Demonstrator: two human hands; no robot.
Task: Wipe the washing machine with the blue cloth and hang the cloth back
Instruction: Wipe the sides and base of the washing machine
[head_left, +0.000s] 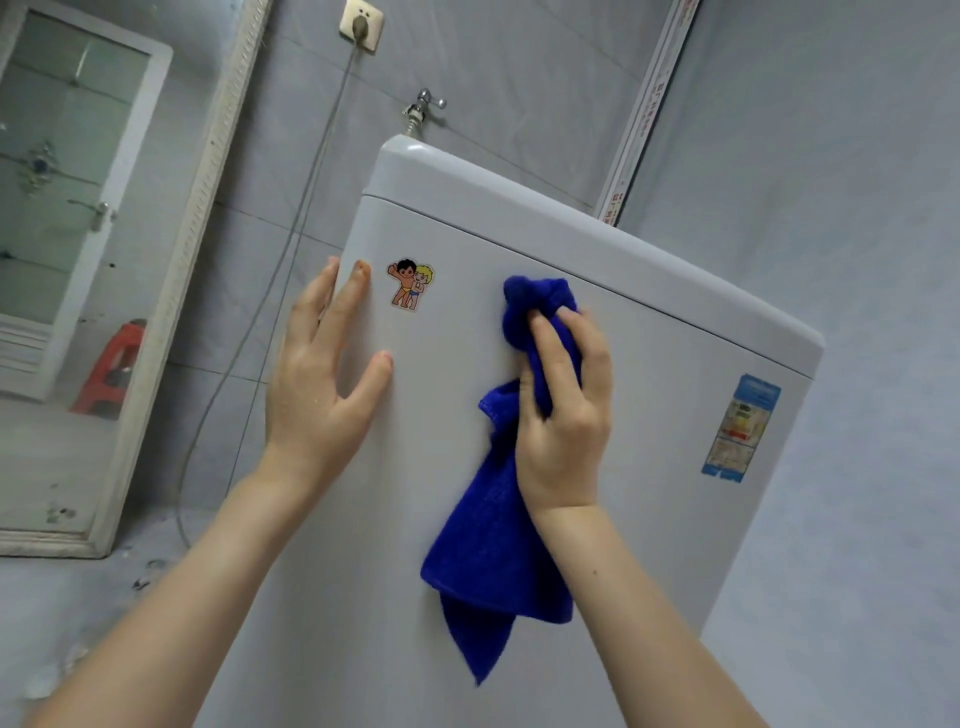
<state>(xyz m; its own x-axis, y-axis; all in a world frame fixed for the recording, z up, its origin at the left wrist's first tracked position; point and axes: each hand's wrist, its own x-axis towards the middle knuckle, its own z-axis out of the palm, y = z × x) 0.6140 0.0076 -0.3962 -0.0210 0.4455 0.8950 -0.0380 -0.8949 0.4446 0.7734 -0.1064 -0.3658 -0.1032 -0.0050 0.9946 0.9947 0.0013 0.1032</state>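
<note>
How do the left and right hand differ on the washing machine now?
The left hand lies flat, fingers spread, holding nothing; the right hand grips the bunched blue cloth. The left hand is at the left edge of the washing machine beside the cartoon sticker; the right hand is nearer mid-panel. Both press the same panel.

The right hand (563, 415) grips the bunched blue cloth (493, 530) against the white washing machine (649, 415); the left hand (317, 384) rests flat beside it

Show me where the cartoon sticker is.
In the head view, the cartoon sticker is on the washing machine, between the left hand and blue cloth.
</note>
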